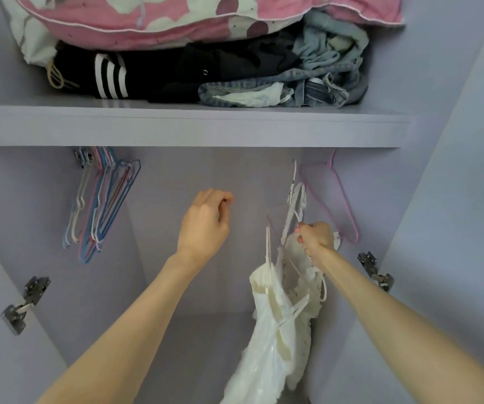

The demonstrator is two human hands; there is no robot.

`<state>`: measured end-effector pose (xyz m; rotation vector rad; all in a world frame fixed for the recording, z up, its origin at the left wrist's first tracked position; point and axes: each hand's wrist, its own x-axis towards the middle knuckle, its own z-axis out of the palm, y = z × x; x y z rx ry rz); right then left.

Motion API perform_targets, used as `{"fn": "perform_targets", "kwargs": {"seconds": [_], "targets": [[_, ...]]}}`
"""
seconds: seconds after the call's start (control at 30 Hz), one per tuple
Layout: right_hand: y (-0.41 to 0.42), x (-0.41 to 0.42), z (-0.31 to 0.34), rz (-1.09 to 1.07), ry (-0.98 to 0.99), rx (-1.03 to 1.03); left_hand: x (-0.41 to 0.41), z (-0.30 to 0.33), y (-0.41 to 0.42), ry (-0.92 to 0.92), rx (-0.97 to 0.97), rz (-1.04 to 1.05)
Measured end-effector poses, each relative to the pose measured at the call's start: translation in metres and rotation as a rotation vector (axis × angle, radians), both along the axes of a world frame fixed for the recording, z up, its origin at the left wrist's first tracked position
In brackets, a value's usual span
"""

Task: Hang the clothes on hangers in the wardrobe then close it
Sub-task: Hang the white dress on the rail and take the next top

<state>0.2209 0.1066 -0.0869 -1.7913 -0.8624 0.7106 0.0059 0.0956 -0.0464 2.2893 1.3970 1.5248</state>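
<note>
A white lacy garment (275,339) hangs from a white hanger (294,205) in the right half of the open wardrobe. My right hand (316,239) grips the garment's straps and the hanger's lower part. The hanger's hook reaches up toward the rail, which the shelf edge hides. My left hand (205,225) is raised in the middle of the wardrobe with fingers curled and nothing in it. An empty pink hanger (337,196) hangs just right of the white one.
A bunch of several empty coloured hangers (100,199) hangs at the left. The shelf (188,126) above carries folded dark clothes (153,74), jeans (307,83) and a pink flowered quilt (205,16). Door hinges (23,304) sit on both side walls.
</note>
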Motion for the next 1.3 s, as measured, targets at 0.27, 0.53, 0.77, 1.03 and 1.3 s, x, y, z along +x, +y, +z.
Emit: {"fn": "perform_targets", "kwargs": {"seconds": [0.27,0.53,0.77,1.03,1.3], "targets": [[0.049,0.059,0.035,-0.009,-0.054,0.118,0.051,0.036,0.053,0.423,0.356,0.248],[0.096,0.087,0.054,-0.056,-0.004,0.227,0.055,0.019,0.086,0.52,0.427,0.399],[0.139,0.112,0.056,-0.047,-0.12,0.069,0.06,0.014,0.096,0.524,0.455,0.477],[0.194,0.162,0.005,-0.076,0.02,-0.054,0.063,0.01,0.103,0.517,0.48,0.522],[0.162,0.156,0.02,-0.076,-0.068,-0.101,0.065,0.01,0.104,0.516,0.465,0.542]]}}
